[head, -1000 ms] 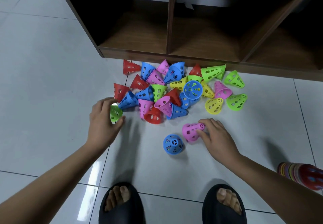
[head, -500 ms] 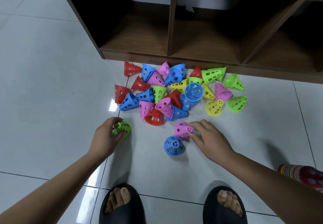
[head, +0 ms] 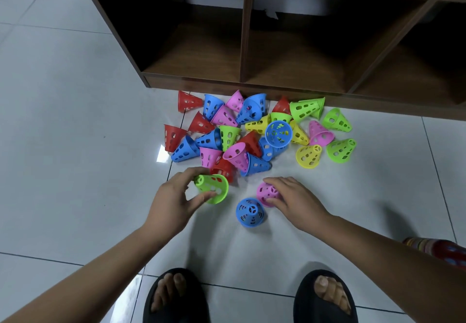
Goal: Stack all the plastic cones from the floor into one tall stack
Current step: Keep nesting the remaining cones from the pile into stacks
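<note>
Two cones held: L hand [head: 174,201] pinches green cone [head: 211,188]; R hand [head: 295,201] grips pink cone [head: 268,194], 1 o'clock of upright blue cone [head: 250,212]. Next prob.: nest onto blue.

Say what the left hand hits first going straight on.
Likely the red cone nearest it, just beyond the green cone that the left hand holds; how high the hand is, I cannot tell.

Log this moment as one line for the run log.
left hand: holds green cone | right hand: grips pink cone | blue cone: upright, untouched | pile: unstacked
</note>
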